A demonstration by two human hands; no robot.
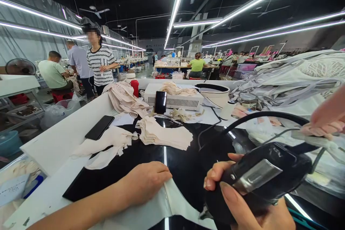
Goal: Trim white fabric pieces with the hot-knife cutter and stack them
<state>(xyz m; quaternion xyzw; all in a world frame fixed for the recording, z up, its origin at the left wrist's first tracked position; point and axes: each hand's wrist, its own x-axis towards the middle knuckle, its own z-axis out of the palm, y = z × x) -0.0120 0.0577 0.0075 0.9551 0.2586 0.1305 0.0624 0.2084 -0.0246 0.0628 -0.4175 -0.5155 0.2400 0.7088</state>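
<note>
My left hand [149,183] lies at the front of the black tabletop [188,172], its fingers pressed together on the top edge of a piece of white fabric [151,210]. In my right hand [250,208] is a black corded power tool [272,172] with a silver plate. The thumb is on its near side and the fingers on its far side. A small metal foot [205,214] shows under the tool, close to the fabric's right edge. Another person's blurred hand [326,115] reaches in from the right beside the tool's cable; what it grips is unclear.
Stacked beige fabric pieces [164,134] lie ahead, beside loose cut pieces [107,145] and a black phone [99,127]. Another phone [161,102] leans on a white vented box [175,97]. A black cable [258,115] arches at right near piled garments [293,79]. People work behind.
</note>
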